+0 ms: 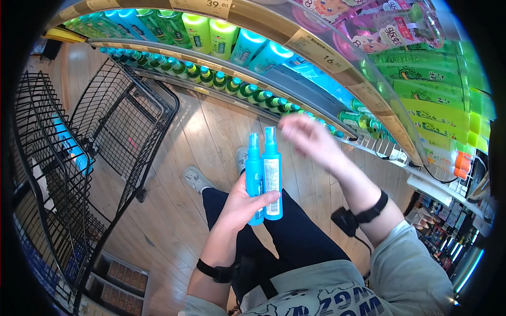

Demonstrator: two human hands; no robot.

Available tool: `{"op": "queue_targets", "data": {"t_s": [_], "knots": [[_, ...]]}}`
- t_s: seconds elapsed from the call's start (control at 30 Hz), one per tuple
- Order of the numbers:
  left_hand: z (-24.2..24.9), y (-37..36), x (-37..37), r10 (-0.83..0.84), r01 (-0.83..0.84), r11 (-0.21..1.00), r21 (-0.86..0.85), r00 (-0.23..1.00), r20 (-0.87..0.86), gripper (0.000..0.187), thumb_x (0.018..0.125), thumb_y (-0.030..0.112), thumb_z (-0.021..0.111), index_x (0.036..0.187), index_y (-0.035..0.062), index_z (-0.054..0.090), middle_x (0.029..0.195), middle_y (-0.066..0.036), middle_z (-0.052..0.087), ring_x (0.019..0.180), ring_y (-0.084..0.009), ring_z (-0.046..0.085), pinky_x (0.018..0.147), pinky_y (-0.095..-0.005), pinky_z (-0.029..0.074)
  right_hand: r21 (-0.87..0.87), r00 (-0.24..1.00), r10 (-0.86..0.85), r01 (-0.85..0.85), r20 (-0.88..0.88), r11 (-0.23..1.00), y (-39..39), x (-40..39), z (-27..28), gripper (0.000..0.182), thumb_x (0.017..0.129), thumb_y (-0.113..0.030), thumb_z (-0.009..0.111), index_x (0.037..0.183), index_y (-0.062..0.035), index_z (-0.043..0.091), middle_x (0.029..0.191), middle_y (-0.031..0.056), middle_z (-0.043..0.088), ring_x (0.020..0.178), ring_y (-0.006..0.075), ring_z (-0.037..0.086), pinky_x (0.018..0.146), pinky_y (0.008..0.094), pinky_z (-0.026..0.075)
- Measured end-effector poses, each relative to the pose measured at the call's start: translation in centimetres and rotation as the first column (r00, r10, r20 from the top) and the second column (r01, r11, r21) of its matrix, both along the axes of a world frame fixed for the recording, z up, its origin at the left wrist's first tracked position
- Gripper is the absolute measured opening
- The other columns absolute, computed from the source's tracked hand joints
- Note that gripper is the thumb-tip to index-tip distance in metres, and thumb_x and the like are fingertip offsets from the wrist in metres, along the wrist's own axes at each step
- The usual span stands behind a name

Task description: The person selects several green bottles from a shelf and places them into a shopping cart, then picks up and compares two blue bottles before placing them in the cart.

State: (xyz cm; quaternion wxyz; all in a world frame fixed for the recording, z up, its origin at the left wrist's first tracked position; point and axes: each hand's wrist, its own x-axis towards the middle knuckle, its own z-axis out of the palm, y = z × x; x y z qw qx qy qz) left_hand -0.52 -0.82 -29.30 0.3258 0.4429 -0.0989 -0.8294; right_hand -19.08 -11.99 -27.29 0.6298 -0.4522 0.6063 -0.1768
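Note:
My left hand (243, 205) is wrapped round two slim blue spray bottles with clear blue caps, held upright side by side above my legs. The left bottle (254, 176) is partly covered by my fingers. On the right bottle (272, 179) a white printed label with a barcode faces me, and my thumb lies across it. My right hand (311, 139) is raised to the right of the caps, near the lower shelf, and appears apart from the bottles. Motion blurs its fingers, so their grip cannot be made out.
A black wire shopping cart (132, 121) stands at the left, with a blue package (71, 142) inside. Shelves ahead carry green bottles (224, 37), a low row of small spray bottles (232, 84) and green packs (427, 100). A price rail (253, 26) curves overhead. Crates (118, 284) sit lower left.

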Motion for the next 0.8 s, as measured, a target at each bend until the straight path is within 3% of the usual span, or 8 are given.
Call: {"op": "queue_targets", "data": {"t_s": [0.07, 0.23, 0.33, 0.4, 0.47, 0.5, 0.6, 0.8], "knots": [[-0.1, -0.1, -0.4, -0.003, 0.003, 1.000, 0.005, 1.000, 0.013, 0.048, 0.076, 0.006, 0.073, 0.117, 0.0037, 0.049, 0.102, -0.012, 0.064, 0.085, -0.0212, 0.066, 0.072, -0.0364, 0.056, 0.237, 0.938, 0.345, -0.343, 0.035, 0.909, 1.9, 0.7, 1.7, 0.041, 0.082, -0.030, 0.070, 0.109, -0.0012, 0.059, 0.095, 0.0076, 0.064, 0.077, 0.0110, 0.060, 0.067, 0.0268, 0.048], [0.4, -0.8, -1.4, 0.014, -0.011, 0.999, -0.051, 0.998, 0.063, 0.062, 0.070, 0.004, 0.079, 0.122, 0.0035, 0.044, 0.105, -0.008, 0.059, 0.091, -0.0166, 0.062, 0.075, -0.0315, 0.054, 0.414, 0.975, -0.037, -0.059, 0.220, 0.908, 4.2, 1.1, 1.3, 0.055, 0.083, -0.022, 0.069, 0.124, 0.0029, 0.043, 0.097, 0.0093, 0.061, 0.087, 0.0140, 0.059, 0.072, 0.0280, 0.049], [0.7, -1.0, -1.6, -0.027, 0.053, 0.987, -0.149, 0.986, 0.167, 0.068, 0.067, 0.004, 0.081, 0.123, 0.0034, 0.043, 0.103, -0.006, 0.058, 0.092, -0.0138, 0.059, 0.076, -0.0293, 0.053, 0.304, 0.989, -0.109, 0.074, 0.100, 0.950, 4.2, 1.1, 1.4, 0.059, 0.082, -0.021, 0.069, 0.126, 0.0016, 0.037, 0.092, 0.0077, 0.059, 0.088, 0.0145, 0.058, 0.074, 0.0299, 0.049], [0.8, -0.8, -1.7, -0.038, 0.073, 0.986, -0.147, 0.973, 0.227, 0.065, 0.066, 0.004, 0.082, 0.120, 0.0033, 0.046, 0.104, -0.006, 0.057, 0.091, -0.0130, 0.058, 0.075, -0.0289, 0.053, 0.338, 0.981, -0.178, 0.142, 0.078, 0.930, 3.8, 0.6, 1.5, 0.059, 0.082, -0.021, 0.068, 0.126, -0.0002, 0.034, 0.089, 0.0063, 0.056, 0.079, 0.0119, 0.057, 0.066, 0.0270, 0.049], [0.6, -0.5, -1.6, -0.092, 0.229, 0.938, -0.259, 0.888, 0.450, 0.057, 0.069, 0.003, 0.079, 0.117, 0.0029, 0.048, 0.101, -0.006, 0.059, 0.088, -0.0141, 0.061, 0.069, -0.0275, 0.053, 0.447, 0.951, -0.302, 0.242, 0.067, 0.861, 3.6, 0.2, 1.6, 0.043, 0.082, -0.022, 0.069, 0.111, -0.0086, 0.040, 0.072, -0.0019, 0.047, 0.045, 0.0027, 0.037, 0.037, 0.0187, 0.026], [0.6, -0.6, -1.5, -0.095, 0.231, 0.938, -0.259, 0.888, 0.449, 0.057, 0.069, 0.003, 0.079, 0.117, 0.0029, 0.048, 0.101, -0.006, 0.059, 0.088, -0.0141, 0.061, 0.069, -0.0275, 0.053, 0.446, 0.963, -0.260, 0.203, 0.069, 0.872, 3.4, 0.1, 2.2, 0.043, 0.084, -0.020, 0.067, 0.116, -0.0063, 0.040, 0.077, 0.0001, 0.051, 0.049, 0.0040, 0.043, 0.040, 0.0187, 0.032], [0.7, -1.0, -0.9, -0.109, 0.111, 0.994, -0.014, 0.989, 0.101, 0.044, 0.074, 0.012, 0.077, 0.110, 0.0052, 0.052, 0.093, -0.004, 0.060, 0.076, -0.0139, 0.063, 0.062, -0.0280, 0.053, 0.444, 0.886, -0.182, -0.029, 0.426, 0.896, 2.7, -1.2, 2.5, 0.047, 0.086, -0.021, 0.065, 0.121, -0.0024, 0.039, 0.091, 0.0050, 0.054, 0.065, 0.0076, 0.055, 0.051, 0.0209, 0.044], [0.7, -1.4, -0.8, -0.156, 0.165, 0.984, 0.062, 0.979, -0.127, 0.042, 0.081, 0.015, 0.069, 0.117, 0.0019, 0.051, 0.103, -0.012, 0.064, 0.074, -0.0196, 0.066, 0.058, -0.0268, 0.053, 0.397, 0.917, -0.088, -0.080, 0.389, 0.914, 1.8, -1.9, 3.0, 0.037, 0.085, -0.016, 0.066, 0.114, -0.0026, 0.047, 0.098, 0.0037, 0.058, 0.072, 0.0082, 0.057, 0.056, 0.0207, 0.045]]}}
